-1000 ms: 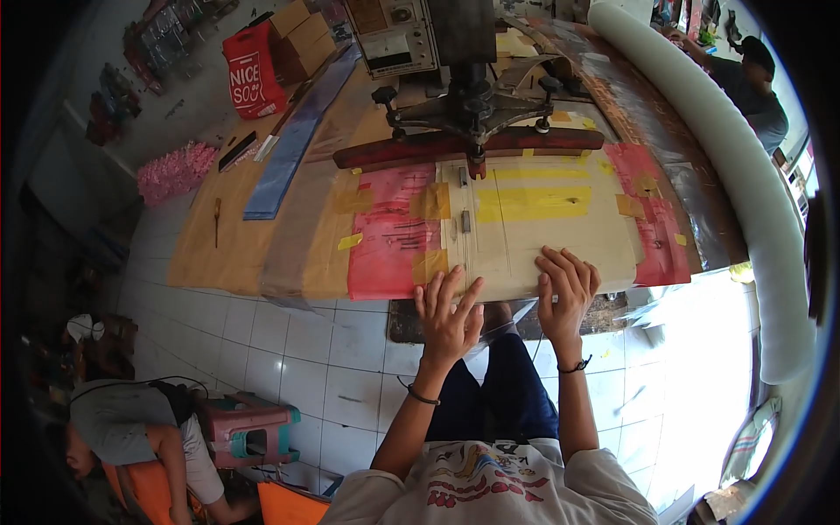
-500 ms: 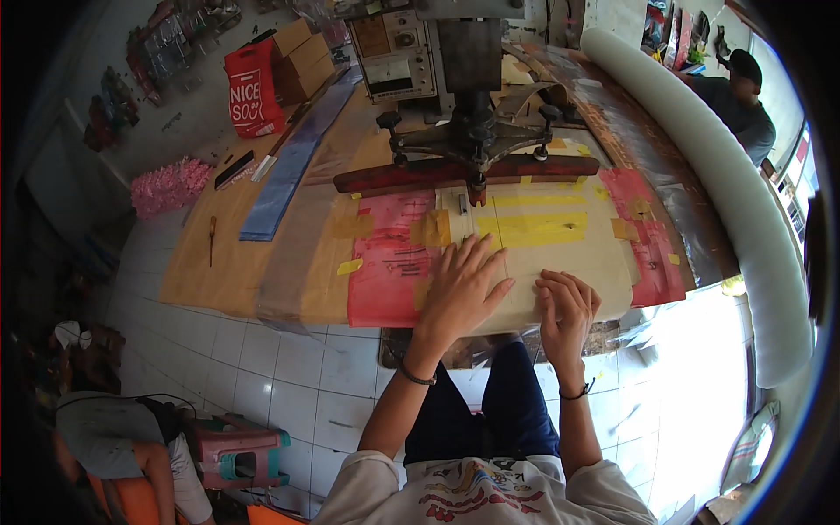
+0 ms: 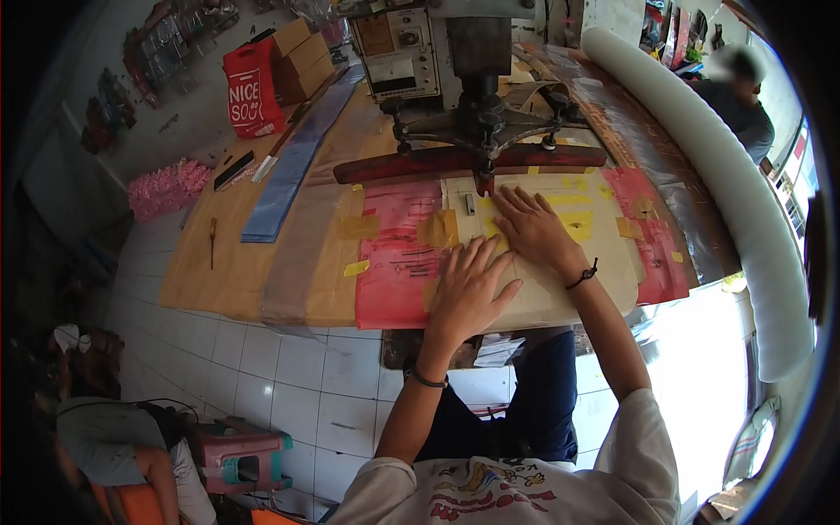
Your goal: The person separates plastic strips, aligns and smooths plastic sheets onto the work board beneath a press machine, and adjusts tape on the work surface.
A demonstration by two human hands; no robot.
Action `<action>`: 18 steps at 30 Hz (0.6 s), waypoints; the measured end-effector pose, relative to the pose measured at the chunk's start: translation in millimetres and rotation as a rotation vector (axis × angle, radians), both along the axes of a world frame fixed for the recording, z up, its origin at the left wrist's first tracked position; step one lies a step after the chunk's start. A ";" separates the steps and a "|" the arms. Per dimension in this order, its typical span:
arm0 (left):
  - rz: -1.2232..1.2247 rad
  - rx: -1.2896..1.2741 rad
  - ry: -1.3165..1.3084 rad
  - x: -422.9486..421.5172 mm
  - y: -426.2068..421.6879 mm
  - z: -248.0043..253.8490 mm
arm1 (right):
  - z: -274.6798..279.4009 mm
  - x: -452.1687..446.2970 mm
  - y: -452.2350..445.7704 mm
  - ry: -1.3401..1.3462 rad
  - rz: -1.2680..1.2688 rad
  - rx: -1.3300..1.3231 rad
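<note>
My left hand (image 3: 471, 284) lies with spread fingers on a beige sheet (image 3: 595, 280), close to its left border with a red sheet (image 3: 385, 289). Further up, my right hand (image 3: 541, 234) rests flat over yellow tape strips (image 3: 577, 226), its fingertips near the press's long red bar (image 3: 394, 169). Neither hand grips anything. A small metal piece (image 3: 470, 204) sits left of my right fingertips. Brown tape (image 3: 437, 229) spans the join between the red and beige sheets. Whether a thin clear film lies under my palms, I cannot tell.
Above the bar stands a press machine with a control box (image 3: 398, 61). To the left lie a blue folded strip (image 3: 297, 166), a screwdriver (image 3: 212, 241) and a red bag (image 3: 252, 92). A thick white roll (image 3: 700, 149) borders the right. Two other people are nearby.
My right hand has moved up and left from the sheet's near edge and flattened onto the yellow tape. The left hand stays nearly in place. The view has shifted slightly.
</note>
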State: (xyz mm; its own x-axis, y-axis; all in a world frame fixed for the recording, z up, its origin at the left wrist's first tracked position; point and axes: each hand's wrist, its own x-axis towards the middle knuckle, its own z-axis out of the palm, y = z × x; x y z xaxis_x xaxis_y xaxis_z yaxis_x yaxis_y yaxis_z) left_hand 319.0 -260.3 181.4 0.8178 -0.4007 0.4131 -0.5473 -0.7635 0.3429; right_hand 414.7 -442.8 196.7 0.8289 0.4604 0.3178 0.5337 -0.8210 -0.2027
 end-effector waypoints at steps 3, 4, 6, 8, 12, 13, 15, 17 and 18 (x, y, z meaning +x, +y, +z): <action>-0.001 -0.056 0.010 -5.2 -1.6 0.6 | 3.5 -16.8 -1.4 0.051 -0.109 -0.037; 0.003 -0.079 0.002 -5.2 -0.9 3.4 | 1.4 -18.7 -2.6 0.033 -0.106 -0.040; -0.010 -0.154 -0.012 -4.5 -0.3 7.1 | 0.6 -21.8 -4.7 0.007 -0.086 -0.041; 0.033 -0.153 -0.037 -4.0 -0.2 2.6 | 2.6 -24.6 -9.3 -0.001 -0.047 -0.049; -0.008 -0.103 -0.001 -1.3 1.8 0.5 | 23.1 -42.8 -12.2 0.078 -0.012 -0.017; -0.005 -0.135 -0.013 -0.9 1.5 -0.6 | 38.7 -55.9 -7.5 0.122 -0.022 -0.050; -0.006 -0.155 -0.024 -1.5 1.7 -1.1 | 59.9 -68.2 -7.6 0.220 -0.020 -0.109; -0.020 -0.127 -0.024 -3.1 3.2 2.2 | 73.2 -64.4 -12.2 0.326 0.000 -0.161; -0.027 -0.136 -0.016 -3.7 3.3 4.3 | 67.5 -54.4 -16.2 0.223 -0.003 -0.117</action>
